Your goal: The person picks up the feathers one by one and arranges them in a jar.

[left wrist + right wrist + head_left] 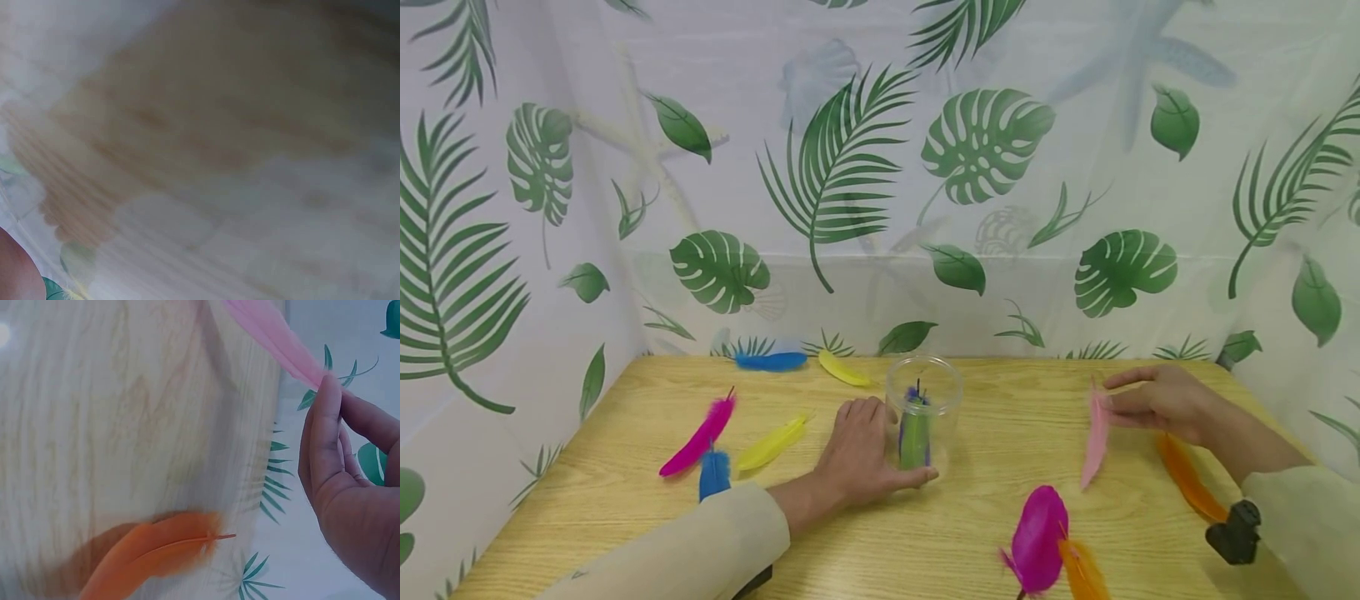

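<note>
A clear plastic cup (pixel 951 433) stands upright on the wooden table, with green and purple feathers (pixel 914 437) inside it. My left hand (pixel 861 450) grips the cup from its left side, the thumb across the front near the base. To the right, my right hand (pixel 1161 406) pinches a pink feather (pixel 1096 442) by its quill end, between thumb and fingertips. The right wrist view shows this pink feather (pixel 281 340) with its tip pointing away from the hand. An orange feather (pixel 1191 483) lies just below that hand. The left wrist view is mostly blurred tabletop.
Left of the cup lie a magenta feather (pixel 700 437), two blue feathers (pixel 771 362) and two yellow feathers (pixel 772 443). Near the front are another magenta feather (pixel 1040 537) and an orange one (pixel 1082 571). A leaf-patterned curtain (pixel 865 308) borders the table's back and sides.
</note>
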Demonstrator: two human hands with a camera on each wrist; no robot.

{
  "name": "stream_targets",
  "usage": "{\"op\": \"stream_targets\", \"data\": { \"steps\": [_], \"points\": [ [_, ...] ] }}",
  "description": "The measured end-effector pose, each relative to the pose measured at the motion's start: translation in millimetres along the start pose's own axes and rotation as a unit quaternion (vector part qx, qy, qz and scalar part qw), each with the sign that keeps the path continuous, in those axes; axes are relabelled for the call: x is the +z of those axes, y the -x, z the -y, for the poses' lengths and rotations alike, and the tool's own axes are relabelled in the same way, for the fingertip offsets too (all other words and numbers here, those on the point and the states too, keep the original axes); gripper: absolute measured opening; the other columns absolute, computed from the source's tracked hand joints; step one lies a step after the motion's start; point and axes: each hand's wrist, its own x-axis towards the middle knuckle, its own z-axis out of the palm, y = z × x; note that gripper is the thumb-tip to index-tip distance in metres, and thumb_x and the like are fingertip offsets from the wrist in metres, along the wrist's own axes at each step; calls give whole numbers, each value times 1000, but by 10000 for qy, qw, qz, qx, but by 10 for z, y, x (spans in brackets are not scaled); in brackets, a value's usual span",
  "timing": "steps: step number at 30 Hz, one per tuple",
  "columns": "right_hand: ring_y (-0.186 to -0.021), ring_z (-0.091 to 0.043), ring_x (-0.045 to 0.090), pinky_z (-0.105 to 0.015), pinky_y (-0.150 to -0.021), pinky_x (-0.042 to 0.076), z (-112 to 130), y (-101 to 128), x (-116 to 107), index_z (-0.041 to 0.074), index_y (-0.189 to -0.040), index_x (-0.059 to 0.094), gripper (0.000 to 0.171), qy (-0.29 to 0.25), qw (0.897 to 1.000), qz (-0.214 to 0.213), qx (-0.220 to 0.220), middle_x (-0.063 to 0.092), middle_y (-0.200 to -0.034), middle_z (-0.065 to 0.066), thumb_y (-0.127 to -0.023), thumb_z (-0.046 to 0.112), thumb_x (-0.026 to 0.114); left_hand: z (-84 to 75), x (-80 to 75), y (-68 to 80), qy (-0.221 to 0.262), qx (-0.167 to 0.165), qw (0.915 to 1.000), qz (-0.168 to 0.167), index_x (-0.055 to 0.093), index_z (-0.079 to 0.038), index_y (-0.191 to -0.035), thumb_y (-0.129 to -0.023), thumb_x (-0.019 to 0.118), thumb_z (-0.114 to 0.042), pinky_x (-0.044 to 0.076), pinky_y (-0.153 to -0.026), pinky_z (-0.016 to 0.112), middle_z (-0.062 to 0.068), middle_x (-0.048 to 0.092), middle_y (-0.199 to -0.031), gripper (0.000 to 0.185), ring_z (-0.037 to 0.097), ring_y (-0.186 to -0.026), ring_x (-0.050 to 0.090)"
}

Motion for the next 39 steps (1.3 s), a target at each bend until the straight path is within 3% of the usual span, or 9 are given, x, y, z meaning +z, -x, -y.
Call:
{"op": "stream_targets", "data": {
  "steps": [11, 16, 19, 22, 30, 39],
  "points": [
    [-88, -15, 73, -32, -83, 58, 169, 14, 90, -5, -126, 54, 36, -455, 9983, 119, -338, 70, -98, 1, -94, 6, 67, -7, 2, -5, -26, -66, 9999, 83, 54, -12, -109, -74, 63, -80, 36, -98, 38, -3, 49, -96, 77, 17, -97, 46],
    [-88, -16, 73, -31, -82, 59, 191, 6, 123, 9, -112, 64, 19, -713, 9956, 258, -558, 71, -99, 0, -95, 4, 66, -2, 5, -2, -45, -62, 9999, 94, 54, -12, -110, -74, 62, -80, 36, -98, 38, -3, 50, -97, 77, 17, -96, 46],
    [-88, -15, 73, -30, -82, 59, 193, -2, 151, 12, -110, 66, 17, -682, 9951, 248, -677, 71, -99, 2, -95, 4, 65, -3, 9, -2, -58, -72, 9999, 102, 54, -12, -110, -74, 62, -81, 36, -99, 39, -3, 50, -97, 78, 17, -97, 47],
    [-89, -14, 73, -30, -82, 59, 190, -15, 185, 7, -115, 64, 19, -579, 9954, 158, -749, 71, -98, 3, -96, 6, 64, -6, 15, -3, -81, -88, 9999, 104, 54, -12, -111, -74, 61, -81, 35, -99, 39, -3, 49, -97, 79, 18, -98, 47],
    [-90, -11, 72, -27, -83, 58, 179, -62, 272, -15, -135, 44, 48, -275, 9955, -80, -907, 68, -98, 7, -98, 10, 62, -10, 19, -5, -68, -82, 9999, 89, 54, -12, -111, -74, 62, -80, 35, -99, 40, -2, 50, -98, 78, 18, -98, 47],
    [-92, -12, 72, -28, -84, 58, 238, -71, 322, -15, -136, 39, 50, -689, 9921, 25, -1043, 65, -103, 4, -98, 8, 62, -7, 6, -3, -22, -87, 9999, 103, 54, -12, -111, -74, 63, -80, 35, -100, 40, -2, 50, -98, 77, 17, -98, 47]
  ]
}}
